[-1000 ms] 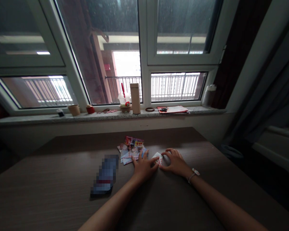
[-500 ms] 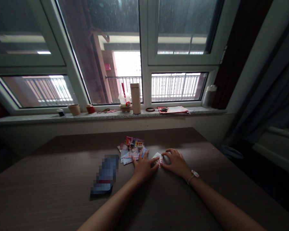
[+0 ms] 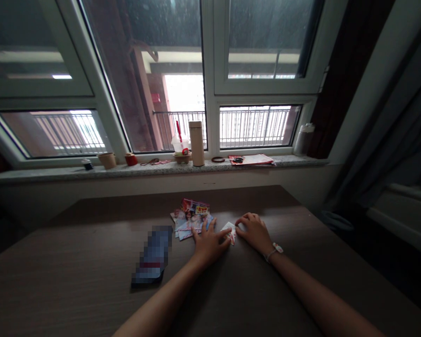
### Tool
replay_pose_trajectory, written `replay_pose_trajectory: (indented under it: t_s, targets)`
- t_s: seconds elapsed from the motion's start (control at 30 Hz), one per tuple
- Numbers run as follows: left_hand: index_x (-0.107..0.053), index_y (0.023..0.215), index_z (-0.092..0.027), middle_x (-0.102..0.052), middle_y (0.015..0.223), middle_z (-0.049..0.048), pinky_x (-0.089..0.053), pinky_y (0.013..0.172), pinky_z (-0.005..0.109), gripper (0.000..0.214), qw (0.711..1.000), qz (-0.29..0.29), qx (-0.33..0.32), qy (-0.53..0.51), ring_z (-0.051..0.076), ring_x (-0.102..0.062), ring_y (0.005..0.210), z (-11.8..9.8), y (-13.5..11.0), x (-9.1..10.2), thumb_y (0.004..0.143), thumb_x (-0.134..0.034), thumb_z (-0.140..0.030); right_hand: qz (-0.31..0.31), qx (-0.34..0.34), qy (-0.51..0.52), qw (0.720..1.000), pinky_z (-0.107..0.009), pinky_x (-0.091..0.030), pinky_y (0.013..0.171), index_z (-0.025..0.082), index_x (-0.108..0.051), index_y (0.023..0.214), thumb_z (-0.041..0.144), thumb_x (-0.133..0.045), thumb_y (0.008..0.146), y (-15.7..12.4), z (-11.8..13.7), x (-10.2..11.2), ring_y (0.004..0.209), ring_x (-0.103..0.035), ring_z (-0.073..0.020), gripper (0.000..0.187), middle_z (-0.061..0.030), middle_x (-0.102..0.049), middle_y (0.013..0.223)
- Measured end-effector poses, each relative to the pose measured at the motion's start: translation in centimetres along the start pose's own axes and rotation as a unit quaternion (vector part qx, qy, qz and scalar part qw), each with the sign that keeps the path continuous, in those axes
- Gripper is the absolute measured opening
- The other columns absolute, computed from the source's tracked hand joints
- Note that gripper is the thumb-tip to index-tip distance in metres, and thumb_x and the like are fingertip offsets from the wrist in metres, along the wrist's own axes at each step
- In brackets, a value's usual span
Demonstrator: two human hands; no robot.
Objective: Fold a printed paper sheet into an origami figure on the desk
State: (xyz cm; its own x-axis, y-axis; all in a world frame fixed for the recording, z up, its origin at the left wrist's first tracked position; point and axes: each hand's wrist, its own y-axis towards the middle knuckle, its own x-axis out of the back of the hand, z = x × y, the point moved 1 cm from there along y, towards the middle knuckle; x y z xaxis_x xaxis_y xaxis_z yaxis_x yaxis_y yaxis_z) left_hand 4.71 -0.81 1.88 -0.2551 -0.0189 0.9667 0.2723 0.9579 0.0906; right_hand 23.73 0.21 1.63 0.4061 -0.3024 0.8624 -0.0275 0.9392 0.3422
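Observation:
A small folded paper (image 3: pixel 229 228), white with red print, lies on the table between my two hands. My left hand (image 3: pixel 210 243) holds it from the left, with thumb and index fingertips pressed on its lower part. The other left fingers are spread toward a pile of printed paper pieces (image 3: pixel 192 217), close to its right edge. My right hand (image 3: pixel 255 232) is curled, thumb and index tips together at the paper's right edge; its other fingers are bent and partly hidden. A bracelet (image 3: pixel 275 249) circles the right wrist.
A phone-shaped dark object (image 3: pixel 152 255), blurred by pixels, lies on the brown table (image 3: pixel 73 262) left of my left arm. On the windowsill (image 3: pixel 150 169) behind stand a beige flask (image 3: pixel 196 144), a cup with a red straw (image 3: pixel 180 146), scissors (image 3: pixel 236 160) and a paper cup (image 3: pixel 107 160).
My right hand has shifted slightly left and its fingers have drawn closer together at the paper's edge. The left hand stays nearly in place.

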Motion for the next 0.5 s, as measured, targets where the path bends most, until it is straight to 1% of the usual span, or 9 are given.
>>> replay_pose_trajectory:
  t_s: [0.1,0.2,0.37,0.43,0.5]
  targets:
    - [-0.057,0.129,-0.057,-0.037,0.159,-0.0005,-0.005,0.109,0.078,0.04,1.0,-0.002,0.0,-0.001,0.041,-0.023,0.147,0.05,0.03,-0.15,0.091,-0.049,-0.063,-0.016,-0.012,0.0,1.0,-0.036,-0.038,0.095,0.029,-0.073,0.093,0.034,-0.064,0.086,0.1,0.14,-0.17,0.113,-0.05,-0.0238,0.012,-0.0034,-0.064,0.107]
    - [-0.056,0.129,-0.057,-0.037,0.159,0.0,-0.005,0.109,0.078,0.04,1.0,-0.003,-0.001,0.001,0.04,-0.023,0.147,0.12,0.11,-0.31,0.09,-0.051,-0.063,-0.022,-0.025,-0.004,0.999,-0.036,-0.039,0.094,0.028,-0.071,0.093,0.033,-0.062,0.087,0.13,0.27,-0.29,0.11,-0.052,-0.0235,0.012,-0.0039,-0.064,0.108]
    - [-0.056,0.129,-0.059,-0.039,0.157,0.0002,-0.006,0.108,0.079,0.039,1.0,-0.013,-0.01,0.003,0.041,-0.025,0.146,0.27,0.21,-0.49,0.09,-0.05,-0.063,-0.027,-0.027,-0.018,0.999,-0.035,-0.039,0.093,0.027,-0.07,0.099,0.032,-0.059,0.09,0.14,0.15,-0.49,0.108,-0.054,-0.0234,0.015,-0.0057,-0.063,0.11]
    - [-0.056,0.129,-0.059,-0.039,0.157,0.0001,-0.006,0.108,0.079,0.038,1.0,-0.015,-0.011,0.003,0.042,-0.026,0.146,0.31,0.19,-0.5,0.091,-0.05,-0.062,-0.023,-0.027,-0.005,0.999,-0.036,-0.039,0.094,0.027,-0.07,0.1,0.032,-0.059,0.09,0.2,-0.18,-0.59,0.109,-0.053,-0.0241,0.016,-0.0058,-0.062,0.111]
    - [-0.056,0.128,-0.06,-0.039,0.157,-0.0002,-0.006,0.108,0.08,0.038,1.0,-0.014,-0.011,0.003,0.042,-0.025,0.146,0.31,0.15,-0.48,0.091,-0.049,-0.062,-0.019,-0.031,0.03,0.999,-0.037,-0.039,0.096,0.027,-0.071,0.102,0.031,-0.059,0.089,0.26,-0.69,-0.66,0.111,-0.053,-0.0243,0.018,-0.0055,-0.062,0.111]
